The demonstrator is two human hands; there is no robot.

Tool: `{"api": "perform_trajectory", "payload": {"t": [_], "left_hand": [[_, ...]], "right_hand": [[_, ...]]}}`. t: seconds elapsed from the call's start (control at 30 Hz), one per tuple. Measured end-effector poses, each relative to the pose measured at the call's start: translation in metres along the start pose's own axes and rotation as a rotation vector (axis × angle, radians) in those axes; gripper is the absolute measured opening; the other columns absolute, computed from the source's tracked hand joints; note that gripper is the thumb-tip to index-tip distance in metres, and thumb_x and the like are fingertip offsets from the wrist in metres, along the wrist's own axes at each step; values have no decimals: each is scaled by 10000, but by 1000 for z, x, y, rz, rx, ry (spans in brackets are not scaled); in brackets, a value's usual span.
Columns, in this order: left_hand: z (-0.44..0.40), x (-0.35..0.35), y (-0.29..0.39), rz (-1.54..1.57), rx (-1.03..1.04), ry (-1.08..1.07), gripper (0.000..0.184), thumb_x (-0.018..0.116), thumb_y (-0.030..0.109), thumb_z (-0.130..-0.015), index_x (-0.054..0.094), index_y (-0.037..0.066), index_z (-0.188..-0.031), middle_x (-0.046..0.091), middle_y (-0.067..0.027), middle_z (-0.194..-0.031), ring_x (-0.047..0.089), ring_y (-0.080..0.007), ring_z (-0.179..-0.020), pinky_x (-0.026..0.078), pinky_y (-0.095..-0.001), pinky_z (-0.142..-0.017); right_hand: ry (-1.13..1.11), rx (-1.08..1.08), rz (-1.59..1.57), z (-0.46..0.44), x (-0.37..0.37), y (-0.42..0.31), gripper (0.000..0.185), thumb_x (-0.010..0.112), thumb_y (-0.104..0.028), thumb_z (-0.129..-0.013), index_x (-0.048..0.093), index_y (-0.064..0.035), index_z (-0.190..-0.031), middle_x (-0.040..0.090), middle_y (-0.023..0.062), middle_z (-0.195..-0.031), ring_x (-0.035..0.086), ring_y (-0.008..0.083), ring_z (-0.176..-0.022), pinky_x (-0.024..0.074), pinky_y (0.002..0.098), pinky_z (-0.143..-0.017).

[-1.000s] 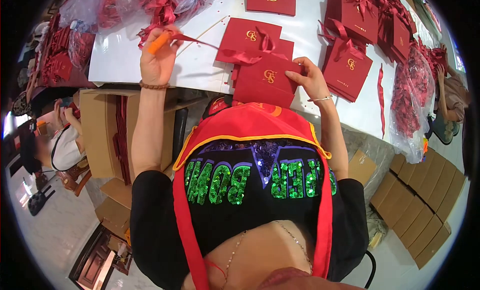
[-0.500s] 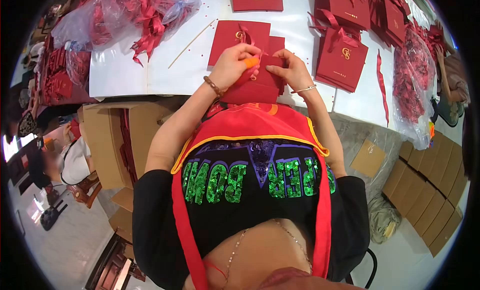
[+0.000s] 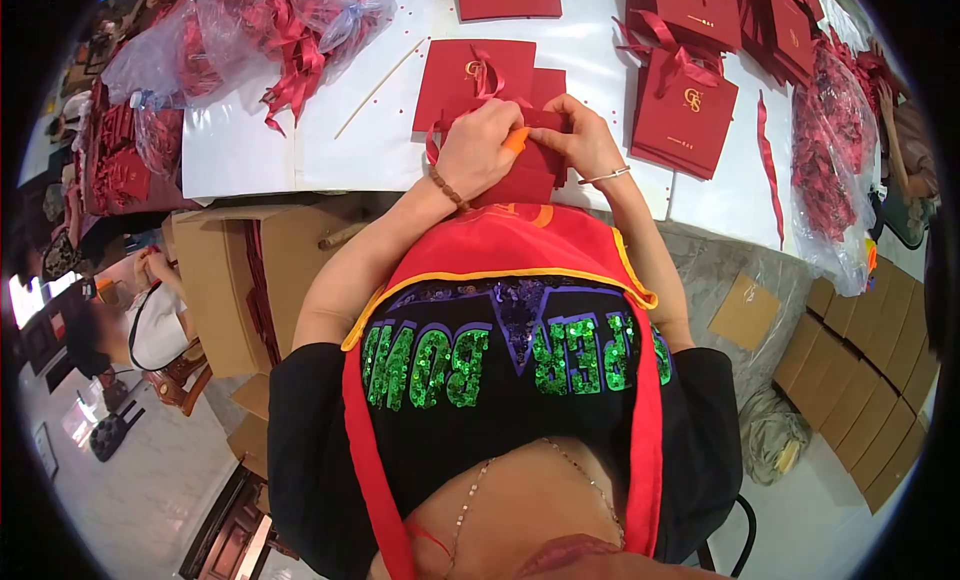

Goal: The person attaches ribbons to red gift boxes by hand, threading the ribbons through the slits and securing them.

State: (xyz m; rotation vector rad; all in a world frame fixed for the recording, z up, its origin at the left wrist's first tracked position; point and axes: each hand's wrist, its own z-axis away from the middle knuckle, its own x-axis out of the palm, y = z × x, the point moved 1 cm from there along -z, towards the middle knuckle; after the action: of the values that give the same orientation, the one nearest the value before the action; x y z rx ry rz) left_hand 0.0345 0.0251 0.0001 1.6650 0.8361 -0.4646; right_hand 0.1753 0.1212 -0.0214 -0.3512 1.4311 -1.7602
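Observation:
My left hand (image 3: 482, 145), with a brown bead bracelet, is closed over a small red paper bag (image 3: 525, 188) at the table's near edge. A red ribbon (image 3: 432, 148) loops out beside it, apparently gripped by the fingers. At its thumb is something orange (image 3: 516, 139); whether a finger cover or a tool, I cannot tell. My right hand (image 3: 585, 140), wearing a bangle, pinches the bag's upper right part, thumb pointing towards the left thumb. The fingertips partly hide the spot between them. Just beyond lies another red bag (image 3: 425, 90) with a gold logo and ribbon handle (image 3: 487, 75).
Stacked red bags (image 3: 683, 115) stand on the right of the white table (image 3: 240, 160). Plastic sacks of ribbons (image 3: 300, 40) (image 3: 830, 160) lie at both sides. A thin stick (image 3: 380, 88) and a loose ribbon (image 3: 768, 165) lie there too. An open carton (image 3: 215, 290) stands lower left; another person sits beyond.
My left hand has turned over, its back now upward, and closed in beside the right thumb. A ribbon loop now shows at its left. The right hand stays almost in place.

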Motion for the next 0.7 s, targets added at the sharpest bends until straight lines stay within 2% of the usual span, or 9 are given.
{"api": "perform_trajectory", "payload": {"t": [0.03, 0.13, 0.17, 0.23, 0.27, 0.33, 0.57, 0.63, 0.7], "left_hand": [[0, -2, 1, -1, 2, -5, 108, 601, 72, -778, 538, 9, -840, 597, -103, -765, 598, -239, -641, 473, -326, -571], [0, 0, -4, 480, -357, -53, 82, 554, 14, -801, 549, -9, -879, 594, -58, -754, 586, -87, -663, 468, -228, -558], [0, 0, -5, 480, -355, -55, 82, 554, 14, -801, 549, -9, -879, 594, -58, -754, 586, -87, -663, 468, -228, -558], [-1, 0, -8, 614, -481, -104, 151, 566, 35, -742, 584, 1, -888, 623, -148, -764, 631, -237, -668, 480, -311, -592], [0, 1, -8, 613, -479, -104, 151, 566, 35, -742, 584, 1, -888, 623, -148, -764, 631, -237, -668, 480, -311, -592], [0, 1, -5, 292, -325, -97, 140, 559, 45, -798, 612, -1, -919, 635, -98, -707, 616, -124, -649, 483, -254, -572], [-4, 2, 3, 134, -228, -76, 127, 581, 82, -767, 629, 6, -857, 641, -153, -751, 642, -207, -673, 480, -288, -594], [-3, 3, 3, 145, -228, -64, 129, 574, 64, -775, 619, 4, -880, 642, -137, -738, 635, -189, -660, 475, -281, -590], [-2, 6, 1, 214, -273, -33, 143, 572, 56, -777, 607, 5, -907, 639, -127, -729, 624, -174, -638, 472, -276, -577]], "right_hand": [[3, -5, -16, 1, -1, 0, 259, 694, -134, -727, 550, -26, -914, 579, 62, -613, 534, 113, -494, 412, 260, -426], [-3, 23, -9, 0, -1, 3, 271, 704, -152, -719, 549, -26, -902, 579, 62, -621, 542, 112, -525, 426, 257, -464], [0, 23, -10, 0, -1, 3, 271, 704, -152, -719, 549, -26, -902, 579, 62, -621, 542, 112, -525, 426, 257, -464], [13, -11, 24, 0, -1, 3, 287, 712, -172, -714, 550, -26, -901, 588, 70, -641, 556, 118, -567, 441, 258, -518], [14, -12, 24, 0, -1, 2, 287, 712, -172, -714, 550, -26, -901, 588, 70, -641, 556, 118, -567, 441, 258, -518], [8, 0, 26, 1, -1, -1, 296, 716, -180, -710, 553, -27, -904, 596, 80, -662, 563, 127, -599, 449, 262, -564], [60, -82, 89, 4, 1, -4, 308, 716, -183, -705, 561, -23, -918, 599, 91, -677, 560, 141, -608, 447, 274, -568], [30, -30, 96, 5, 1, -6, 230, 690, -128, -749, 558, -24, -906, 560, 4, -716, 499, 64, -641, 414, 213, -569], [34, -48, 102, 5, 2, -4, 226, 683, -121, -755, 558, -23, -916, 561, 5, -717, 498, 63, -641, 412, 211, -567]]}}
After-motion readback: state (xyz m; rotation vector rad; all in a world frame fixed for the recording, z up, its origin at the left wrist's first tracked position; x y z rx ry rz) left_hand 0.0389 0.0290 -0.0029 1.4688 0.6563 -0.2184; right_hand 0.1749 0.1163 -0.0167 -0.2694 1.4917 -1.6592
